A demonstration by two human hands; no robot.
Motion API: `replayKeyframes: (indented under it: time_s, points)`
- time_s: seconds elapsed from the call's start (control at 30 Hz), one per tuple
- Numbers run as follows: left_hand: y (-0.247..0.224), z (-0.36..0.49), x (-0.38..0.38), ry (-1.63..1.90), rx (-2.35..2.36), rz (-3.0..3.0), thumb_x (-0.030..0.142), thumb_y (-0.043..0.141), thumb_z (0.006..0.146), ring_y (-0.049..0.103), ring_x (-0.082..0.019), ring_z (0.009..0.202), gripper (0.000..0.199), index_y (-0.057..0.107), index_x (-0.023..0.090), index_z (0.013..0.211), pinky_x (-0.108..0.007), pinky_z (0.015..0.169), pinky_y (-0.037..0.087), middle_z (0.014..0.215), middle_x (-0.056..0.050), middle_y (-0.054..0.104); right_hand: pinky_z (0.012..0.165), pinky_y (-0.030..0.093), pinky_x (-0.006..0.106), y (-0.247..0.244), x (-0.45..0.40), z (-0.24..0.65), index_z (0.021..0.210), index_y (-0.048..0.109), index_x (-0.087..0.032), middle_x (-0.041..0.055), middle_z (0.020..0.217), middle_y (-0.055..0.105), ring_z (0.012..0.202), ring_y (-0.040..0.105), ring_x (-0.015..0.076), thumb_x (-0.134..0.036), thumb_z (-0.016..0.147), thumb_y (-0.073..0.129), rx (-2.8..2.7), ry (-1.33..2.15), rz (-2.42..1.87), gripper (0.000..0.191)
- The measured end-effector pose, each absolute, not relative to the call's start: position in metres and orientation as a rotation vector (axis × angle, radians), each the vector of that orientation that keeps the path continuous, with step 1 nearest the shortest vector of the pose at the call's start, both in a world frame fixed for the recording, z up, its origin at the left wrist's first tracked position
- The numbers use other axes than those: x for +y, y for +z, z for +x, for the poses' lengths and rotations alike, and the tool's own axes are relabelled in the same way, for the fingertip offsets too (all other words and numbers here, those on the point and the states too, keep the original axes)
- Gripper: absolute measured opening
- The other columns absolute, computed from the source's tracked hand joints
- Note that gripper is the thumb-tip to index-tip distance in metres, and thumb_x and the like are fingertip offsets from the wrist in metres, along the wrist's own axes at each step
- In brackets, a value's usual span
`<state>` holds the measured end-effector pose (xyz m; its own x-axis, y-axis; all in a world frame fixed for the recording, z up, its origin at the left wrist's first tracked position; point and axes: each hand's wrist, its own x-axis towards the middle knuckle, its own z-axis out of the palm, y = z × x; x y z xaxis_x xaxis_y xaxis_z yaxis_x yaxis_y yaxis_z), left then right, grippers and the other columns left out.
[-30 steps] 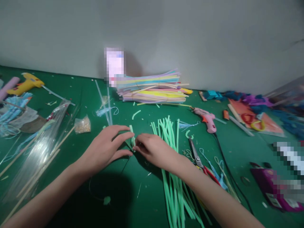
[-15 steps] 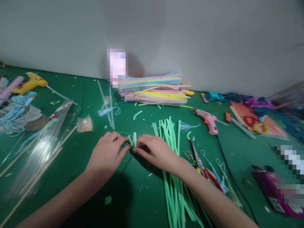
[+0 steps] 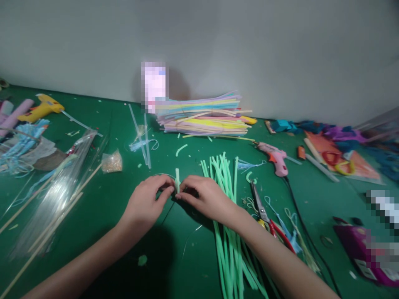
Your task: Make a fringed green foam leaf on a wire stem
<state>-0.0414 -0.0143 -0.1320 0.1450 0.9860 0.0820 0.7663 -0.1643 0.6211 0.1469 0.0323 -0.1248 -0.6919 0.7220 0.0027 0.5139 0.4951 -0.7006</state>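
Observation:
Between my two hands, short pieces of pale green pipe cleaner (image 3: 177,178) stand upright, pressed close together. My left hand (image 3: 146,199) pinches them from the left with thumb and forefinger. From the right, the fingertips of my right hand (image 3: 205,195) close on the same pieces; the lower ends are hidden by the fingers. A thin dark wire or stem (image 3: 167,213) slants down beneath the fingertips. Under my right forearm lies a pile of long green pipe cleaners (image 3: 229,249). Scissors with red handles (image 3: 263,211) rest right of the pile.
Bundled pastel pipe cleaners (image 3: 205,112) lie by the wall. A pink glue gun (image 3: 276,158) with a black cord sits at right, a yellow glue gun (image 3: 43,109) at far left. Wooden sticks (image 3: 56,222), clear plastic sleeves (image 3: 67,182) and a small bead bag (image 3: 112,162) lie left.
My left fingers have moved in toward the right hand. The short green piece that leaned left is now drawn in against the upright one or hidden by the fingers.

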Motion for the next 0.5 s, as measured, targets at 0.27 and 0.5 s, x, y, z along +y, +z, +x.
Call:
replayKeyframes:
  time_s: [0.27, 0.5]
  points:
    - [-0.131, -0.047, -0.024, 0.708, 1.642, 1.930, 0.027, 0.047, 0.094, 0.063, -0.018, 0.072, 0.015, 0.061, 0.022, 0.089, -0.027, 0.063, 0.047, 0.082, -0.001, 0.069, 0.073, 0.044, 0.026, -0.123, 0.031, 0.153, 0.087, 0.066, -0.018, 0.0017, 0.084, 0.067, 0.079, 0.061, 0.0139, -0.024, 0.093, 0.060, -2.459, 1.003, -1.028, 0.010]
    - [-0.131, -0.041, -0.028, 0.682, 1.611, 1.877, 0.027, 0.048, 0.094, 0.065, -0.016, 0.070, 0.013, 0.060, 0.023, 0.091, -0.026, 0.063, 0.049, 0.081, 0.001, 0.070, 0.085, 0.049, 0.029, -0.124, 0.028, 0.163, 0.095, 0.069, -0.020, 0.0040, 0.099, 0.066, 0.094, 0.063, 0.0157, -0.016, 0.088, 0.066, -2.454, 1.101, -0.949, 0.009]
